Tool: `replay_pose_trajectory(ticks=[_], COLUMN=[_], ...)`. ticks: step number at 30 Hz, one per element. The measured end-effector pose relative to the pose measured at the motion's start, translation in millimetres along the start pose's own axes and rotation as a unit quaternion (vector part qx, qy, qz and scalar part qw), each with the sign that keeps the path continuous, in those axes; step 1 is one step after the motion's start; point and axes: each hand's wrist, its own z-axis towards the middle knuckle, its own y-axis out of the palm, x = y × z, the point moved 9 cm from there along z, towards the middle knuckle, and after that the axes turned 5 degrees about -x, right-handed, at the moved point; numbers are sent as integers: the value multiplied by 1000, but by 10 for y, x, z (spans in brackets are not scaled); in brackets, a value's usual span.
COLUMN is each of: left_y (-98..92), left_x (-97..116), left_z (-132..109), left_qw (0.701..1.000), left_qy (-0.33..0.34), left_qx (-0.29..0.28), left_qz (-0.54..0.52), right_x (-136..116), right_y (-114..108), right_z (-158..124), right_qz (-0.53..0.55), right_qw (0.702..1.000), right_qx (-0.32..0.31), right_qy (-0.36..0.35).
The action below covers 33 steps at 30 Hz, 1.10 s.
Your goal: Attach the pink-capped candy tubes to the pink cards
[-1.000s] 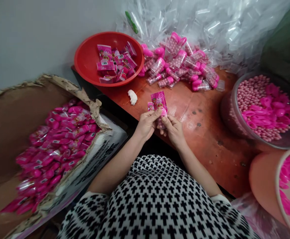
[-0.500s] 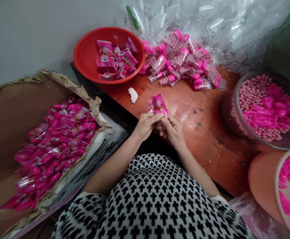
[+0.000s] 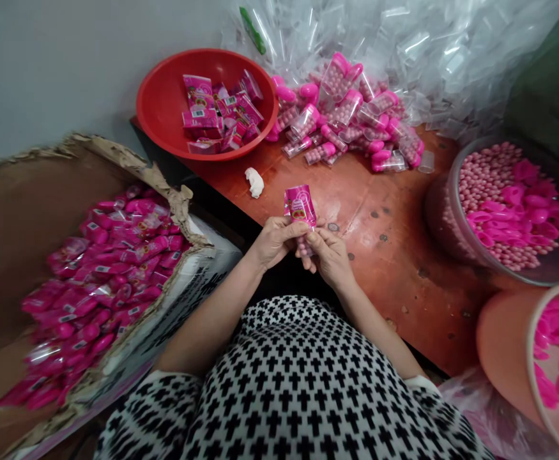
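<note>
My left hand (image 3: 272, 241) and right hand (image 3: 329, 255) pinch a label (image 3: 300, 204) around a tube (image 3: 303, 245). Box (image 3: 68, 191) at left holds many finished; unlabelled tubes (image 3: 351, 121) wait at top.

red bowl (image 3: 164, 108) of sachets, torn cardboard box (image 3: 15, 211), white wad (image 3: 254, 182)

The scene is seen from a single camera worn on the head, aimed forward and steeply down over a black-and-white cross-patterned top (image 3: 298, 390). The reddish-brown wooden desk (image 3: 404, 255) is viewed from close above, its far edge against a pale grey wall (image 3: 68, 64). A torn brown cardboard box (image 3: 20, 217) is taken in at the left edge, and a clear round plastic tub (image 3: 444, 211) at the right. No second view is given.
</note>
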Motion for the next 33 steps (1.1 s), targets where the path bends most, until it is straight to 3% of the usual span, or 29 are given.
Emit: replay_pose_trajectory(ticks=[2,7,12,17,21,27,33], left_y=[-14,-76,-236,-166,-120,-138,-82], left_x=[-15,-54,-41,-11,-42,-44,-22], left_z=[-12,-42,-67,-35,-34,-75,-24], left_qw=[1000,992,973,980,982,975,982], left_qy=[-3,40,80,87,69,70,82], left_qx=[12,119,215,165,157,200,143], left_qz=[19,6,-24,-68,-76,-67,-91], right_x=[-2,-60,41,73,30,-27,-97], right_y=[-44,-141,-92,-110,-134,-142,-156], right_z=[7,-7,-46,-76,-85,-116,-150], right_qz=[-13,-122,-9,90,77,46,7], right_qw=[1000,989,999,994,992,990,991], right_qx=[21,61,42,66,96,122,124], right_qy=[-7,-54,-25,0,-27,-55,-57])
